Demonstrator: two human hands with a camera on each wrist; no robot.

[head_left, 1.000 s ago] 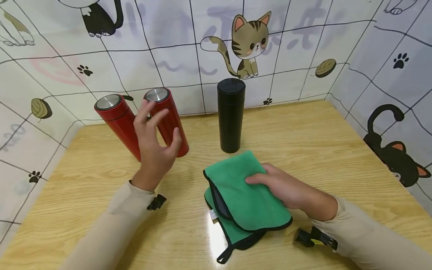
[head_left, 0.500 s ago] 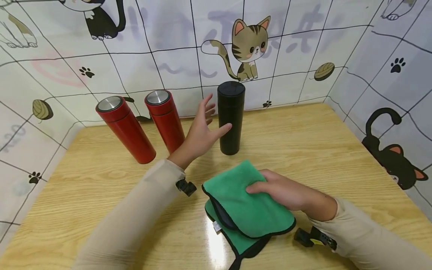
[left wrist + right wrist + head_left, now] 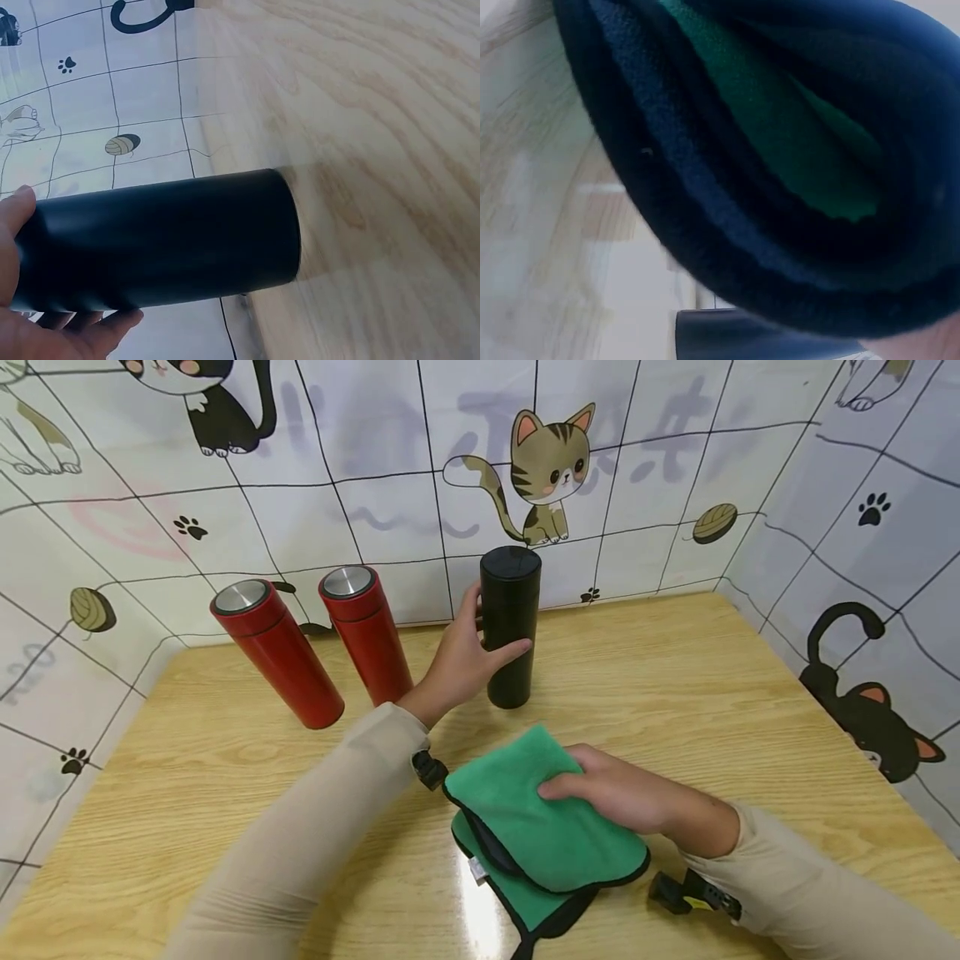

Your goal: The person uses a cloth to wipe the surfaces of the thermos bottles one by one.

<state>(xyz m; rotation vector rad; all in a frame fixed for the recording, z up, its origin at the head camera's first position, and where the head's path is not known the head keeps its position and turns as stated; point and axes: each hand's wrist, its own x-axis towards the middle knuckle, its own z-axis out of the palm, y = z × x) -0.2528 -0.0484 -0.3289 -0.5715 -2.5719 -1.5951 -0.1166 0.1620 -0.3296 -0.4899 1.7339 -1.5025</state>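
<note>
On the tabletop [image 3: 750, 693] stands a red flask [image 3: 281, 656], then a second red flask [image 3: 367, 627], its foot partly hidden by the left wrist. The left arm reaches forward and inward; the left grip [image 3: 461, 660] is wrapped round the black flask [image 3: 512, 610], thumb across its near side, fingers mostly lost behind it (the left wrist view cuts off its top). The flask stands upright within that curl. Nearer the person, the folded green cloth [image 3: 570, 843] extends leftward from the right grip [image 3: 626, 789], pinched, thumb on top, other fingers hidden underneath.
</note>
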